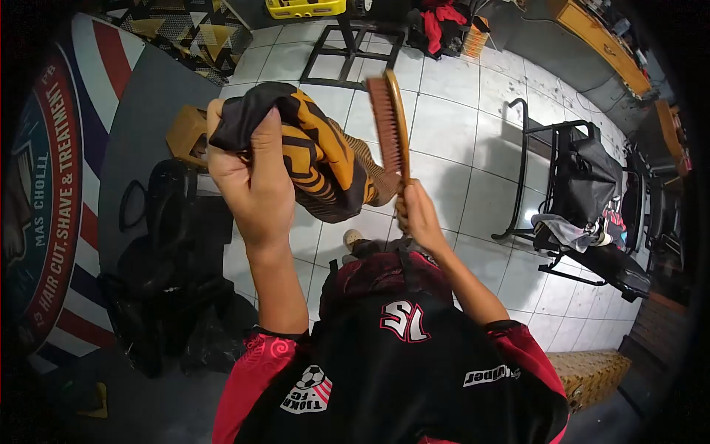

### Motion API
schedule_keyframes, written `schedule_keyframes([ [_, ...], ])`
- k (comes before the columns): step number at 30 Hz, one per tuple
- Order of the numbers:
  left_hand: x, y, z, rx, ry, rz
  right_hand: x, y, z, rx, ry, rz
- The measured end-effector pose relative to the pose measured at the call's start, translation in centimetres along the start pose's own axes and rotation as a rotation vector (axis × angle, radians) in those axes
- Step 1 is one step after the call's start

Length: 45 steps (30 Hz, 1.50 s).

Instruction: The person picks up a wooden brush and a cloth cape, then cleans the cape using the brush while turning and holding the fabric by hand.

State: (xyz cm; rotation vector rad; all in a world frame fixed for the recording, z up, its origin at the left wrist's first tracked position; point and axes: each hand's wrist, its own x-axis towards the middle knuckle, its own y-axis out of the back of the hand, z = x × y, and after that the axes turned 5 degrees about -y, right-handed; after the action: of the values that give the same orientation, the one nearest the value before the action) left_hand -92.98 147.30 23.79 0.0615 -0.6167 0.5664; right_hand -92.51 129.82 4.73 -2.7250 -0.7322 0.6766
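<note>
My left hand [255,174] is raised and pinches the edge of a black and orange patterned cloth [318,159]. The fabric hangs bunched to the right of the hand, above the floor. My right hand [418,214] is closed around the lower end of a brush [399,126] with a wooden back and reddish-brown bristles. The brush stands nearly upright, its bristles facing left toward the cloth. The cloth's lower right end comes close to the brush near my right hand; whether they touch, I cannot tell.
A black metal-framed chair [584,170] with clothes on it stands at right. Black padded seating [170,244] is at left beside a barber sign [44,200]. A black metal stand [355,55] and a wooden drawer unit [603,44] are farther back on the white tiled floor [451,133].
</note>
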Motion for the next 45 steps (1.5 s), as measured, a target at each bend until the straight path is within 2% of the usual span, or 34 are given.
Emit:
schedule_keyframes([
  [2, 0.2, -0.7, 0.8, 0.034, -0.042, 0.033, 0.3, -2.0, 0.2, -0.211, 0.329, -0.04],
  [3, 0.4, -0.6, 0.9, 0.037, -0.046, 0.033, 0.5, -2.2, 0.5, -0.309, 0.331, -0.114],
  [5, 1.0, -0.2, 1.1, 0.133, -0.216, 0.119, 1.4, -1.8, 3.1, -0.406, 0.333, -0.199],
  [6, 1.3, -0.1, 1.8, 0.139, -0.221, 0.125, 2.5, -0.3, 6.3, -0.738, 0.293, -0.157],
  [7, 1.7, 0.0, 2.7, 0.152, -0.195, 0.271, 3.7, 1.6, 9.5, -1.07, 0.25, -0.108],
  [8, 1.9, 0.4, 3.5, 0.165, -0.17, 0.417, 4.4, 4.5, 13.3, -1.183, 0.03, -0.071],
  [9, 1.5, 1.4, 3.9, 0.5, -0.27, 0.322, 4.3, 8.0, 16.7, -1.29, -0.195, -0.032],
  [10, 1.7, 0.7, 4.7, 0.253, -0.136, 0.439, 3.1, 11.1, 18.5, -1.339, -0.245, -0.071],
  [11, 1.6, 1.1, 4.2, 0.196, -0.082, 0.437, 3.2, 13.6, 21.3, -1.341, -0.379, 0.061],
  [13, 1.3, 1.2, 3.4, 0.09, 0.044, 0.43, 3.2, 17.8, 24.7, -1.449, -0.447, -0.016],
  [14, 1.0, 1.4, 2.9, 0.153, 0.07, 0.326, 3.2, 17.6, 24.0, -1.449, -0.452, -0.016],
  [15, 0.4, 1.5, 2.4, 0.34, 0.185, 0.256, 3.9, 17.3, 22.6, -1.267, -0.471, 0.141],
  [16, 0.3, 1.7, 1.8, 0.463, 0.227, 0.088, 4.4, 16.3, 20.0, -1.081, -0.487, 0.289],
  [17, 0.2, 1.9, 1.4, 0.587, 0.269, -0.082, 4.6, 14.3, 16.1, -0.927, -0.47, 0.271],
  [18, -0.1, 1.4, 1.1, 0.641, 0.261, -0.16, 4.7, 11.8, 11.9, -0.772, -0.452, 0.251],
  [20, -0.4, 0.7, 0.9, 0.698, 0.308, -0.217, 4.2, 7.6, 7.2, -0.671, 0.064, 0.159],
  [22, -0.7, 0.5, 0.4, 0.67, 0.325, -0.228, 3.1, 4.0, 2.2, -0.575, 0.167, -0.053],
  [23, -0.6, 0.4, 0.5, 0.695, 0.33, -0.25, 2.6, 2.5, 1.0, -0.576, 0.168, -0.049],
  [25, -0.5, 0.5, 0.8, 0.724, 0.331, -0.268, 2.1, 0.5, -0.2, -0.72, 0.224, 0.047],
  [26, -0.4, 1.0, 1.0, 0.795, 0.299, -0.261, 2.4, 0.8, 0.3, -0.72, 0.227, 0.042],
  [28, -0.1, 2.3, 1.0, 0.868, 0.267, -0.247, 3.3, 2.3, 1.1, -0.891, 0.186, 0.201],
  [29, -0.1, 3.3, 0.6, 0.942, 0.251, -0.171, 3.3, 2.9, 0.9, -0.797, 0.322, 0.249],
  [30, -0.3, 4.1, 0.3, 1.013, 0.236, -0.099, 2.9, 3.4, -0.4, -0.862, 0.386, 0.269],
  [31, -0.4, 4.6, 0.1, 1.217, 0.158, -0.124, 2.7, 3.6, -1.5, -0.869, 0.394, 0.294],
  [32, -0.6, 4.7, -1.0, 1.211, 0.155, -0.122, 2.7, 3.7, -2.4, -0.875, 0.404, 0.321],
  [34, -0.6, 4.7, -3.1, 0.874, -0.197, 0.055, 2.7, 3.7, -4.4, -0.862, 0.46, 0.346],
  [36, -1.5, 3.2, -3.7, 0.309, 0.086, 0.053, 2.2, 3.4, -6.9, -0.835, 0.478, 0.341],
  [37, -1.9, 2.9, -4.5, 0.485, 0.015, 0.023, 2.5, 3.4, -7.7, -0.793, 0.576, 0.33],
  [38, -2.5, 2.0, -5.3, 0.258, 0.18, -0.01, 2.2, 3.1, -8.9, -0.829, 0.52, 0.365],
  [39, -3.0, 1.0, -5.7, 0.139, 0.24, -0.064, 2.3, 2.9, -10.0, -0.839, 0.563, 0.394],
  [40, -3.2, 0.6, -5.1, 0.1, 0.319, -0.262, 2.4, 2.7, -10.9, -0.848, 0.605, 0.424],
  [41, -2.8, 0.4, -4.7, 0.178, 0.307, -0.49, 2.5, 2.1, -12.0, -0.833, 0.6, 0.471],
  [42, -3.2, -0.1, -4.6, 0.198, 0.429, -0.668, 2.9, 2.2, -12.4, -0.815, 0.577, 0.496],
  [45, -5.2, -2.8, -6.8, 0.502, 0.376, -0.896, 3.0, 0.8, -13.8, -0.679, 0.457, 0.501],
])
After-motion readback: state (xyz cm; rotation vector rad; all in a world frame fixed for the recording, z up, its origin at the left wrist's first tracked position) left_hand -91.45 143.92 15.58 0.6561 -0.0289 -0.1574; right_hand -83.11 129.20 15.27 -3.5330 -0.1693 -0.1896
